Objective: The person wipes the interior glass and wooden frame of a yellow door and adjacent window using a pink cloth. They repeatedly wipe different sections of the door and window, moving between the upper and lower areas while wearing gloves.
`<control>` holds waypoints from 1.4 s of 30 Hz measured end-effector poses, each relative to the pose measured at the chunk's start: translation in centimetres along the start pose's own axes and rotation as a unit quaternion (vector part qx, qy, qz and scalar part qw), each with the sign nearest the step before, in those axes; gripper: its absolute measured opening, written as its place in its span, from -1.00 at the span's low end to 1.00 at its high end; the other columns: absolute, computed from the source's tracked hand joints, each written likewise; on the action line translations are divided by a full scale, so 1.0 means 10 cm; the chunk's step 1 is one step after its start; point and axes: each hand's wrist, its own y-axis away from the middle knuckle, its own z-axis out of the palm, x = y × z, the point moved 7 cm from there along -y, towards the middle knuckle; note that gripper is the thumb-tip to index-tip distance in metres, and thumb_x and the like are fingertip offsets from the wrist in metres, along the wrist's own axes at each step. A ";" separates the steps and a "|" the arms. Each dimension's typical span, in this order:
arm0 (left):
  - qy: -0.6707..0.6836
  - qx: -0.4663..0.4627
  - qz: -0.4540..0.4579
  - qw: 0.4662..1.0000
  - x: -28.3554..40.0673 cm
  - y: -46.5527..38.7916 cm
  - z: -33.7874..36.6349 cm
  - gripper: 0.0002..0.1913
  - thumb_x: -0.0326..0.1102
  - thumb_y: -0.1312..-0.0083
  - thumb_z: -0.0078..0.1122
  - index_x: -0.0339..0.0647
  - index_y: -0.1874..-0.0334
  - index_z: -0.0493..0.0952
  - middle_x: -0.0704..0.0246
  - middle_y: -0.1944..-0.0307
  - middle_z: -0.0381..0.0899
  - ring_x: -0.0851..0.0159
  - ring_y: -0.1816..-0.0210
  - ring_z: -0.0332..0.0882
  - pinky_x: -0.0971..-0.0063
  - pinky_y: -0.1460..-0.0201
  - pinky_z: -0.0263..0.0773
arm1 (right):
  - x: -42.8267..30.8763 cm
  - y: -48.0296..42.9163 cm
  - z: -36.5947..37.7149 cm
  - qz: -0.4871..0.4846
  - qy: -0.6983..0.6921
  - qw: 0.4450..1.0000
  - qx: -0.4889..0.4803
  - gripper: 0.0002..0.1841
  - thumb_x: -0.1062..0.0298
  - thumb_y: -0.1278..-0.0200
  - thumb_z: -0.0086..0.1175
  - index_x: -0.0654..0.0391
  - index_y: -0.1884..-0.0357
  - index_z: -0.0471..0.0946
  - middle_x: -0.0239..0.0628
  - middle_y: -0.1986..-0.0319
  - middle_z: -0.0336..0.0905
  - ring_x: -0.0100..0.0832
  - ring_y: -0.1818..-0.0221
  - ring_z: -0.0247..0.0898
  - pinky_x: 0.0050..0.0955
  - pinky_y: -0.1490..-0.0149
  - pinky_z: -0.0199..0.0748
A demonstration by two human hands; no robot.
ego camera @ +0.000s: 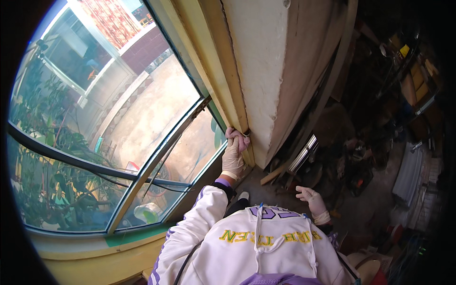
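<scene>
My left hand (233,158), in a thin pale glove, grips a crumpled pink cloth (239,139). It presses the cloth to the lower part of a yellow-painted frame (222,83) beside the window. My fingers cover part of the cloth. Out to the right, my right hand (310,200) hangs in the air near my body, also gloved. Its fingers are loosely bent and apart, and nothing is in them. Left of the frame stands a glass window (142,107) with dark bars. To the frame's right rises a whitish wall edge (262,78).
Below the window runs a yellow sill (107,254) with a green strip. A wooden strip (274,175) and a shiny metal piece (302,155) lean low by the wall. Dim clutter, including grey corrugated sheets (409,174), fills the right side. Plants (67,188) show beyond the glass.
</scene>
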 end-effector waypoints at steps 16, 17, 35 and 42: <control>-0.114 0.160 -0.177 0.964 0.43 -0.31 -0.10 -0.60 -0.45 -0.32 0.07 -0.26 -0.22 0.41 0.07 0.02 0.54 0.02 0.02 0.55 0.12 -0.20 0.49 | 0.11 0.10 -0.24 -0.007 -0.033 0.999 0.016 -0.54 0.06 -0.60 -0.06 0.23 -0.21 0.59 -0.25 -0.08 0.68 -0.42 0.02 0.63 -0.42 -0.13 0.51; -0.116 0.115 -0.151 0.975 0.63 -0.24 0.11 -0.57 -0.45 -0.31 0.08 -0.28 -0.25 0.41 0.07 -0.04 0.55 0.02 -0.04 0.55 0.13 -0.26 0.48 | 0.13 0.10 -0.23 -0.002 -0.045 0.999 0.013 -0.54 0.05 -0.61 -0.08 0.23 -0.21 0.59 -0.24 -0.09 0.67 -0.41 0.01 0.63 -0.42 -0.14 0.51; 0.017 0.046 0.012 0.999 2.07 1.03 0.77 -0.52 -0.17 -0.50 0.14 -0.25 -0.37 0.36 0.22 -0.10 0.55 0.15 -0.03 0.61 0.15 -0.10 0.60 | -1.18 -0.29 1.48 -0.131 -0.018 0.950 -0.283 -0.59 0.25 -0.55 0.06 0.27 -0.29 0.51 -0.29 -0.11 0.62 -0.49 -0.07 0.56 -0.50 -0.22 0.48; -0.118 0.053 0.065 0.989 2.25 1.43 0.57 -0.49 -0.48 -0.42 0.22 -0.18 -0.40 0.38 0.32 -0.14 0.58 0.32 -0.07 0.60 0.41 -0.16 0.53 | -2.19 0.15 2.66 -0.458 0.094 0.836 -0.287 -0.33 0.29 -0.28 0.36 0.14 -0.41 0.40 -0.18 -0.28 0.45 -0.23 -0.27 0.41 -0.34 -0.33 0.39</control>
